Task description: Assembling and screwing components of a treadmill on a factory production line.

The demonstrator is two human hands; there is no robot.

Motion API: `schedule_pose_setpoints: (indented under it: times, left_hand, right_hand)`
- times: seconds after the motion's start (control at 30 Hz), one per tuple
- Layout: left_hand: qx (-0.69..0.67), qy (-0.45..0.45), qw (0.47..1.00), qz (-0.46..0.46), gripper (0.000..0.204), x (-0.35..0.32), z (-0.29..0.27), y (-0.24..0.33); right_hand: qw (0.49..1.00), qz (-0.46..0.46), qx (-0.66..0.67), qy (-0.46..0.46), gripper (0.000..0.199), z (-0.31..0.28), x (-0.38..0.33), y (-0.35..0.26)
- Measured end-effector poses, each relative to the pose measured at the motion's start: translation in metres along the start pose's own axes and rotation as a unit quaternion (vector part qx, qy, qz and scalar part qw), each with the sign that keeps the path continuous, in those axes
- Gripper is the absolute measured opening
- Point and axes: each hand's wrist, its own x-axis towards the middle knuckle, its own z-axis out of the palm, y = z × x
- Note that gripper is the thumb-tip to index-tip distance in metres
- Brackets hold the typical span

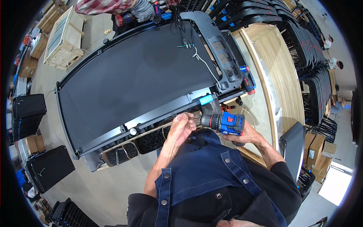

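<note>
Right hand [242,135] wrapped tight around the grip of a blue and black cordless drill [223,123], held level with chuck and bit aimed to the person's left. Left hand [181,126] just beside the drill's nose, fingers pinched together at the bit tip, seemingly on a small screw too tiny to make out. Both hands low against the near edge of a treadmill [136,75] lying flat on a wooden counter [272,56], directly under the black side rail [151,113] and close to a bright blue end cap [206,99] on that rail. Drill thus between the two hands, touching the right, tip meeting the left fingers, body just above the dark apron [204,178]. Round silver knob [133,131] on the rail further to the left, well apart from the hands. Grey motor cover [223,56] at the far right end of the deck, with a white cable [206,64] trailing over the belt. Second cordless drill [247,80], blue and red, lying on the counter beside the motor cover. At the far end, another person's gloved hand [143,9] with plaid sleeve on a red and black tool [124,19]. Stacks of black frames [314,49] along the right, black cases [28,113] on the floor to the left.
</note>
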Motion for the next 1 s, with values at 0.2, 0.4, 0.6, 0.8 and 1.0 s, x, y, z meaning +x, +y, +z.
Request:
schedule_pose_setpoints:
  times: [0.2,0.4,0.6,0.8,1.0]
  left_hand:
    - [0.218,0.077,0.972,0.04,0.04,0.0,0.013,0.009]
    - [0.148,0.065,0.987,0.011,0.057,0.011,0.011,0.007]
    - [0.617,0.158,0.75,0.179,0.047,0.024,0.021,0.064]
    - [0.849,0.028,0.412,0.33,0.032,0.072,0.026,0.083]
    - [0.869,-0.008,0.381,0.316,0.023,0.088,0.018,0.079]
  right_hand:
    - [0.987,-0.074,-0.146,0.005,0.045,-0.004,0.004,0.001]
    - [0.992,-0.042,-0.115,0.036,0.038,0.005,0.01,0.003]
    - [0.993,-0.017,-0.095,0.069,0.035,-0.003,0.017,0.007]
    - [0.974,-0.009,-0.222,0.046,0.032,-0.023,0.043,-0.008]
    - [0.955,-0.044,-0.293,0.021,0.03,-0.035,0.073,-0.025]
